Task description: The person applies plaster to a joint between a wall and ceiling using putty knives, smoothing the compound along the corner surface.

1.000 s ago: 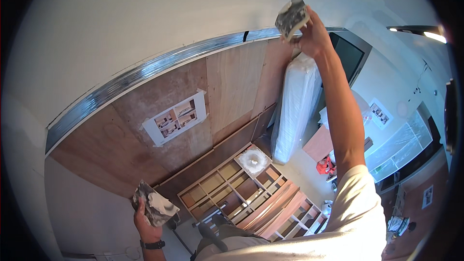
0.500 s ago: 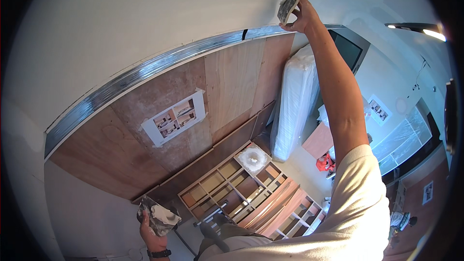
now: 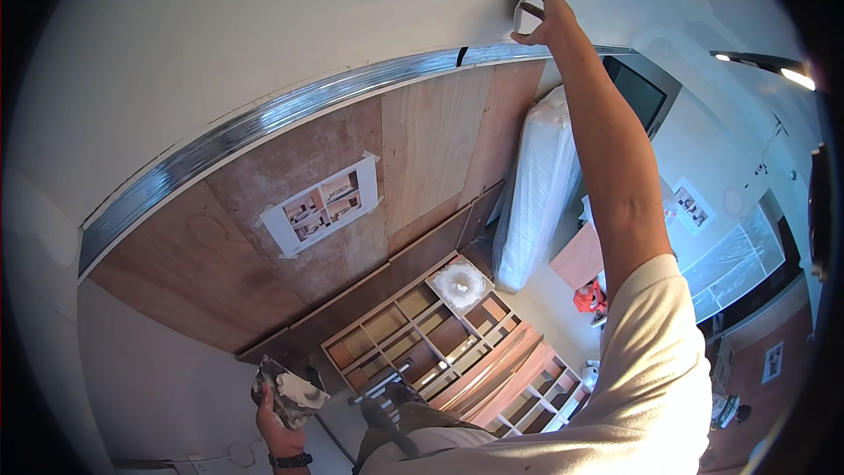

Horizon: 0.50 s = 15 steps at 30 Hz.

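Note:
My right hand point(image 3: 557, 21) is raised overhead, gripping a putty scraper point(image 3: 529, 16) with a wide blade at the pale ceiling point(image 3: 352, 9). The scraper's pale side faces me, and its blade looks pressed to the surface. Low on the left, my left hand point(image 3: 280, 433) is closed round a dark, smeared putty scraper point(image 3: 269, 378). A lump of white putty point(image 3: 299, 392) lies on that blade. Fingers partly hidden under the blade keep me from seeing its handle.
A metal strip point(image 3: 264, 120) runs between ceiling and plywood wall point(image 3: 237, 255), where a taped picture sheet point(image 3: 327, 208) hangs. Below lies a wooden grid frame point(image 3: 387, 334) with loose boards point(image 3: 492, 378). A plastic-wrapped mattress-like slab point(image 3: 533, 193) stands beyond. A lit lamp point(image 3: 796, 78) is right.
My right hand has tilted its scraper, so the pale side shows instead of the dark smeared face, and it meets the ceiling. The left hand barely moved. The view has shifted slightly.

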### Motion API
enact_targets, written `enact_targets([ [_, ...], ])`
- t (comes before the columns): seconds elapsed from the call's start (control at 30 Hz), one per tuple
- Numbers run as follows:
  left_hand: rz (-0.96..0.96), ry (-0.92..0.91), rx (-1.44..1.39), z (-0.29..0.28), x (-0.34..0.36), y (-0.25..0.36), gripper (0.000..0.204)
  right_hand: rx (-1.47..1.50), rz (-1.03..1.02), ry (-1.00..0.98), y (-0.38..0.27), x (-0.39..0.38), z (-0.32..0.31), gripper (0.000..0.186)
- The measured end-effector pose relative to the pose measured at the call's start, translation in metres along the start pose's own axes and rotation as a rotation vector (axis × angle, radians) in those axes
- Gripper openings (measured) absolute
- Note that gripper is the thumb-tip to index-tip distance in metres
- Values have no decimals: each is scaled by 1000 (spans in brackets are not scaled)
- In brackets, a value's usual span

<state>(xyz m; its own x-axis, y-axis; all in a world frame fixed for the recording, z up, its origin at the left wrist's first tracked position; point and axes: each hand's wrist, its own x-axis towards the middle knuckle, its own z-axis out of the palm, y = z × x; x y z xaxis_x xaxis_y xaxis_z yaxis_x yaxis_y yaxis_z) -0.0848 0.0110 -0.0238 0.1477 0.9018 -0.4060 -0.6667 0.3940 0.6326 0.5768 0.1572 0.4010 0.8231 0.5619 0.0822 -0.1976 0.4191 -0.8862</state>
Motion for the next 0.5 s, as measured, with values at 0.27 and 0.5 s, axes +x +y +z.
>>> enact_targets([
  [0.27,4,14,-11,-1,-9,5,39,-24,-35,-13,-4,-12,-1,35],
  [0.5,16,-11,-16,-3,-13,10,38,-54,-68,-31,3,-42,16,43],
])
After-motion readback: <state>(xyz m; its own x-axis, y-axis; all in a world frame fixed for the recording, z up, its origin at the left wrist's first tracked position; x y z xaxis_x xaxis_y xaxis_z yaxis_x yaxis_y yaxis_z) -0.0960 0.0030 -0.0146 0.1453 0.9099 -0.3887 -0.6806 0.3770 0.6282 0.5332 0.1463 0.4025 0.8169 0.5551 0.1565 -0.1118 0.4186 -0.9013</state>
